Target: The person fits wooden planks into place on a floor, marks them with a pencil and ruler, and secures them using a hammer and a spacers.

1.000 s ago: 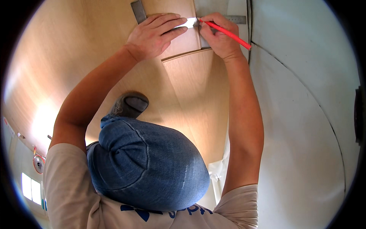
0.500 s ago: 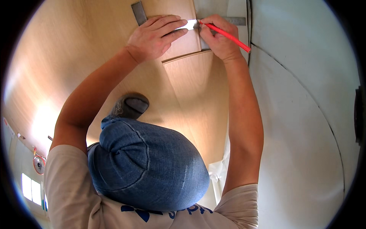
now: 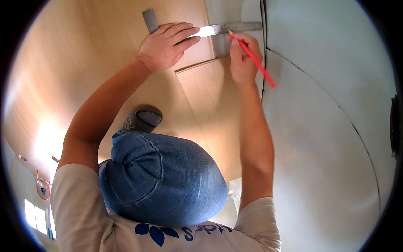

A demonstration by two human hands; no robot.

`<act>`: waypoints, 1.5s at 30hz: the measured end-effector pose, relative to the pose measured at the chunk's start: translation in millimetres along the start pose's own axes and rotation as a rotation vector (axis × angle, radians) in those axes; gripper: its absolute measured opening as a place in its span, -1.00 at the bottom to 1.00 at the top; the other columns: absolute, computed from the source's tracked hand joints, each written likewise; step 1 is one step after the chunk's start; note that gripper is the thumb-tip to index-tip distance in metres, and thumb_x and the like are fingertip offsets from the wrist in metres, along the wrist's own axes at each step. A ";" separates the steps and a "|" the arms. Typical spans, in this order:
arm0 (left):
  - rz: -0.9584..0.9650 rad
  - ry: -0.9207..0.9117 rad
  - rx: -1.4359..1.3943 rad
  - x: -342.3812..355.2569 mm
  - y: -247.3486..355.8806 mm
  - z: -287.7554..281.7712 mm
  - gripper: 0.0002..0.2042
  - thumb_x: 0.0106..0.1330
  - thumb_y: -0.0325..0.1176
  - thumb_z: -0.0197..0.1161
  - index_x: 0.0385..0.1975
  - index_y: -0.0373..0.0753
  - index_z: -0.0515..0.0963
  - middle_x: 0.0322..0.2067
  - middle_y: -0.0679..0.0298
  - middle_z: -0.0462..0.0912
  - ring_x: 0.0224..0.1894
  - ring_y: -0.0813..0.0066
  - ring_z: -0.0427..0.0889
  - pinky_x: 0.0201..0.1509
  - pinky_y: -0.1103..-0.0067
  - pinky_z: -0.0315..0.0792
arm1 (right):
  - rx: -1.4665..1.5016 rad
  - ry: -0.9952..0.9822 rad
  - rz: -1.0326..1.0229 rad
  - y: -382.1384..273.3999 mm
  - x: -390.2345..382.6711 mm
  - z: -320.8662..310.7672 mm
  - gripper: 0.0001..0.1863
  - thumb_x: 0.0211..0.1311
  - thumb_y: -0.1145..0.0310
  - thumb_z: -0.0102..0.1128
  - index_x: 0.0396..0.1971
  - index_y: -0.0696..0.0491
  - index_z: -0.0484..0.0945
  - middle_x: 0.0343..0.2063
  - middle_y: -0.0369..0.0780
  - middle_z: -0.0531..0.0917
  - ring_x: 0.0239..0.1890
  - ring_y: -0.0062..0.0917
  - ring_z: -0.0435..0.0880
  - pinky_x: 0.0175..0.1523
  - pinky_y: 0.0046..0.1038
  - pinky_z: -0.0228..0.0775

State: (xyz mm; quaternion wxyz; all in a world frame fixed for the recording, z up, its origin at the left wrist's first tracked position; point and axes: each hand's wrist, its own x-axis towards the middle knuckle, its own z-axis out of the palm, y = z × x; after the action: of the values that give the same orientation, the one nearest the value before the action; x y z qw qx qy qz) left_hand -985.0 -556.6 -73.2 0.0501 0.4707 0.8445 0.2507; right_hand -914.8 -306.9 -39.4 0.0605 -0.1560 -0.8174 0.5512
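A metal square lies across light wood boards, its short thick arm (image 3: 150, 21) at the left and its graduated blade (image 3: 243, 26) running right towards the pale wall. My left hand (image 3: 168, 44) rests flat on the blade, fingers stretched out and slightly apart, pressing it down. In my right hand (image 3: 244, 59) is a red pencil (image 3: 257, 63), gripped between thumb and fingers. Its tip is at the blade's near edge, beyond the end of the wood board (image 3: 199, 50), over a grey surface (image 3: 220, 44). Whether the tip touches that surface, I cannot tell.
Another wood board (image 3: 210, 84) lies nearer, with a raised edge at its far end. A pale wall panel (image 3: 319, 126) with dark seams rises on the right. My bent knee in jeans (image 3: 168, 180) and dark-socked foot (image 3: 145, 118) occupy the near middle.
My right hand with the pencil has come nearer to me, off the board's end, uncovering the blade's graduated part. My left hand stays on the square; the view has shifted slightly.
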 end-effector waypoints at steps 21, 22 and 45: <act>0.032 0.017 0.119 3.1 5.5 -3.6 -0.49 0.19 -0.44 0.34 0.22 -0.04 0.61 0.34 0.45 0.51 0.42 0.46 0.40 0.45 0.40 0.32 | -0.826 0.090 0.136 25.8 -260.3 16.2 -0.37 0.33 0.01 0.34 0.26 0.04 0.44 0.50 0.14 0.21 0.50 0.19 0.13 0.50 0.33 -0.12; 0.032 0.021 0.126 4.8 5.7 -3.1 -0.49 0.20 -0.44 0.34 0.22 -0.04 0.61 0.34 0.45 0.52 0.42 0.46 0.40 0.44 0.40 0.32 | -0.832 0.098 0.135 26.4 -259.4 16.7 -0.38 0.33 0.02 0.34 0.25 0.04 0.45 0.50 0.14 0.22 0.51 0.18 0.13 0.51 0.32 -0.12; -0.059 0.065 0.040 25.1 17.1 25.0 -0.51 0.24 -0.48 0.34 0.22 -0.07 0.59 0.21 0.36 0.59 0.26 0.32 0.53 0.32 0.36 0.43 | -0.858 0.105 0.142 53.2 -267.8 30.1 -0.47 0.30 0.10 0.32 0.19 0.02 0.52 0.47 0.12 0.29 0.51 0.14 0.19 0.53 0.27 -0.13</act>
State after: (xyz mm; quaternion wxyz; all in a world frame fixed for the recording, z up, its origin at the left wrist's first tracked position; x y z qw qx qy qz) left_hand -977.7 -519.3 -83.0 0.0204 0.4381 0.8640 0.2472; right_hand -660.1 -401.4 -80.4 -0.0065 -0.2506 -0.9555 0.1556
